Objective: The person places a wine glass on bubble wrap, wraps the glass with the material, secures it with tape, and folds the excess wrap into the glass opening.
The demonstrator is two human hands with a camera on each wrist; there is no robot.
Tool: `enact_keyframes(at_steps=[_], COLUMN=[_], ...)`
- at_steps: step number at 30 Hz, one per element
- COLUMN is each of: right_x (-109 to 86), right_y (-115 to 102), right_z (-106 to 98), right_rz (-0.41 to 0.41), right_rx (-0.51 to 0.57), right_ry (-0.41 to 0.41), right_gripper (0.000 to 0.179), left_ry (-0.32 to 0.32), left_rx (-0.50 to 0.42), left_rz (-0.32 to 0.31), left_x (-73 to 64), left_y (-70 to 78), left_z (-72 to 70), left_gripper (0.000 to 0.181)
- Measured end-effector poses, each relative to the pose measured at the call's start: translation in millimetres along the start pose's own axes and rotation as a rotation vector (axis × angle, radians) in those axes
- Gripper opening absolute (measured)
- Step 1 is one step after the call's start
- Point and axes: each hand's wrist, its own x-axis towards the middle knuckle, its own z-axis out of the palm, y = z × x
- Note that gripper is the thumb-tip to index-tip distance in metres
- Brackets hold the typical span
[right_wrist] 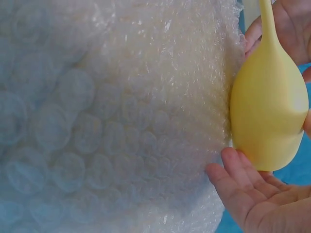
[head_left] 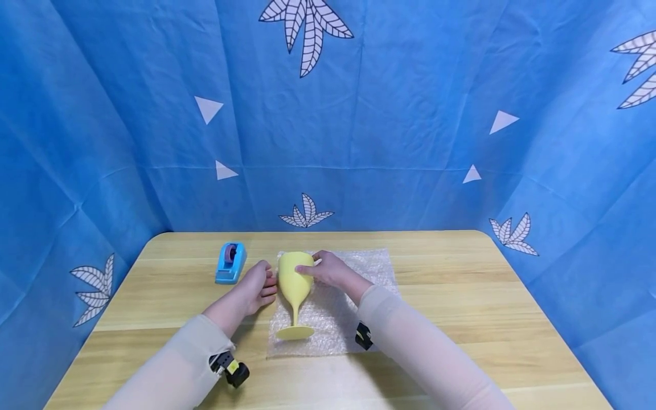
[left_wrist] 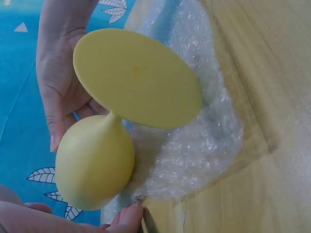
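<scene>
A yellow plastic-looking goblet (head_left: 295, 279) is tilted on its side over the left part of a bubble wrap sheet (head_left: 340, 327), its mouth away from me and its base toward me. My right hand (head_left: 328, 269) holds the bowl near the rim, thumb on top and fingers beyond it. In the right wrist view, the fingers (right_wrist: 238, 177) lie close to the bowl's rim end. My left hand (head_left: 258, 287) is just left of the bowl, at the sheet's left edge, fingers loosely bent. The left wrist view shows the underside of the goblet's base (left_wrist: 146, 82).
A blue tape dispenser (head_left: 230, 263) with a roll of tape stands behind my left hand. The wooden table (head_left: 451, 296) extends to the right of the sheet. A blue patterned curtain (head_left: 353, 114) surrounds the table at the back and sides.
</scene>
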Motion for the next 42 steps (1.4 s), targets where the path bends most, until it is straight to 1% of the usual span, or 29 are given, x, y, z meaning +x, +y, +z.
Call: enact_keyframes(at_steps=[5,13,17,23,26,30,36,39,42], right_x=[0.1,-0.2,-0.8,-1.4,-1.3,-0.5,-0.8,-1.6,-2.4], right_y=[-1,0,-1,-1,1,4,6,8,10], right_z=[0,1,1,-4,-6,-7,-7,-8,-10], right_rz=[0.009,0.01,0.009,-0.024,-0.032,-0.025,-0.027,-0.063,-0.116], right_rx=[0.0,0.006,0.005,-0.035,-0.042,-0.022,0.014,0.021,0.023], right_ry=[-0.007,-0.004,-0.02,-0.024,-0.02,0.019,0.084,0.093,0.095], right_gripper=[0.072,0.072,0.073,0.071,0.072,0.074,0.06,0.057,0.054], left_ry=[0.009,0.02,0.02,0.01,0.013,0.021,0.027,0.042,0.063], left_rx=[-0.011,0.057,0.091,0.162,0.196,0.21,0.217,0.234,0.264], left_rz=[-0.038,-0.068,-0.07,-0.03,-0.01,0.021,0.073,0.093,0.112], left_x=[3.0,7.4,8.7,7.2,7.1,10.2,12.9,12.2,10.5], left_y=[-4.6,-6.4,-7.6,-8.3,-8.9,-11.1,-11.9,-11.4,-10.2], left_z=[-0.5,-3.1,-3.5,-0.7,0.9,1.2,1.3,3.3,6.5], left_gripper=[0.056,0.045,0.045,0.054,0.052,0.048,0.049,0.048,0.046])
